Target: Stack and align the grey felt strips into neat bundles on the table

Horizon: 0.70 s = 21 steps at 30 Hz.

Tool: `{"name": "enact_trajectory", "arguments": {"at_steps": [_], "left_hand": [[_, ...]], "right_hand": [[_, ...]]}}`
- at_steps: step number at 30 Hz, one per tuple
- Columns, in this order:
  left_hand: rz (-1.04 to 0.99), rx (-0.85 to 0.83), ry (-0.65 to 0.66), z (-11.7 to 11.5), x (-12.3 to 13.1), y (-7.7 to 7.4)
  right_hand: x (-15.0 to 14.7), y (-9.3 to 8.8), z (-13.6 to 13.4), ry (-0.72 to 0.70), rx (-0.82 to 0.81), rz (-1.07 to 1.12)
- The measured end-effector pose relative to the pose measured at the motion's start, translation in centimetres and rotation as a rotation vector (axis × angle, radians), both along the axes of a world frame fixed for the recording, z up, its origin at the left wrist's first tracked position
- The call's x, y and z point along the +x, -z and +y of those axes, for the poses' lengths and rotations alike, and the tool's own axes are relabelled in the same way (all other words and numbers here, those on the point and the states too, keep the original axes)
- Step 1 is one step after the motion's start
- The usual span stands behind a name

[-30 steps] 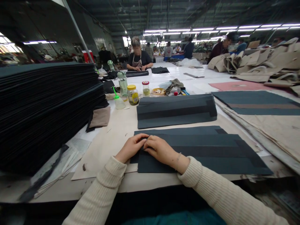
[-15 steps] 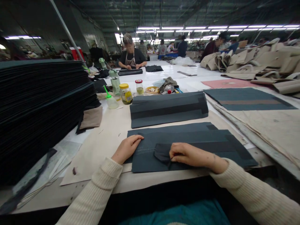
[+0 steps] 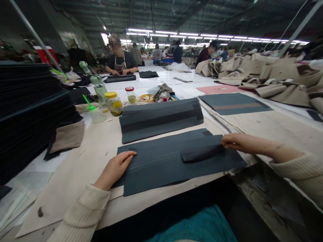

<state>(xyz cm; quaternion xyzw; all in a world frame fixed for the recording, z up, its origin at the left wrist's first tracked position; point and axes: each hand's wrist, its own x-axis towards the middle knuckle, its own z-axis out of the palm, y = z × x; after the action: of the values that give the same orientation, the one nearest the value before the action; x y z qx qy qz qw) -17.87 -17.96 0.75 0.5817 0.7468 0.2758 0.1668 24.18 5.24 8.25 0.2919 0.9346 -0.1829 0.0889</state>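
A dark blue-green fabric panel point(image 3: 156, 174) lies at a slant before me, on top of a similar piece whose edge shows behind it. My left hand point(image 3: 116, 168) rests on its left end, fingers lying flat. A broken whitish line runs across the panel from there. Further right is a black fabric strip point(image 3: 199, 154), its left end loose and partly raised. At the panel's right end, my right hand point(image 3: 232, 140) pinches the strip's far end, though the fingers partly hide the grip. Just behind lies a folded blue-green panel point(image 3: 161, 122) with a black band.
A tall stack of dark sheets point(image 3: 27, 124) stands at left. Beyond the panels are a green-tipped squeeze bottle point(image 3: 97, 114), a yellow-lidded jar point(image 3: 114, 104) and a red-lidded jar point(image 3: 131, 95). Beige pieces point(image 3: 272, 72) are heaped at right. A co-worker point(image 3: 119, 60) sits across the table.
My right hand has moved right, from the strip's folded left part to the panel's right end. The strip now lies less bunched. My left hand stays on the panel; the view has turned right.
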Motion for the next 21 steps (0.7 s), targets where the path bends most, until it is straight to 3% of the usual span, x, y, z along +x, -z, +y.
{"name": "enact_trajectory", "arguments": {"at_steps": [3,11,16,21], "left_hand": [[0.018,-0.009,0.001,0.1,-0.3,0.2],[0.035,-0.013,0.006,0.3,-1.1,0.9],[0.021,-0.031,-0.031,0.5,-1.3,0.9],[-0.010,-0.047,-0.069,0.8,-1.2,0.6]], "right_hand": [[3.4,-0.3,2.0,0.121,0.080,-0.090],[12.9,-1.5,6.2,0.275,0.260,-0.299],[18.0,-2.4,7.1,0.440,0.286,-0.356],[21.5,-1.6,7.8,0.548,0.351,-0.395]]}}
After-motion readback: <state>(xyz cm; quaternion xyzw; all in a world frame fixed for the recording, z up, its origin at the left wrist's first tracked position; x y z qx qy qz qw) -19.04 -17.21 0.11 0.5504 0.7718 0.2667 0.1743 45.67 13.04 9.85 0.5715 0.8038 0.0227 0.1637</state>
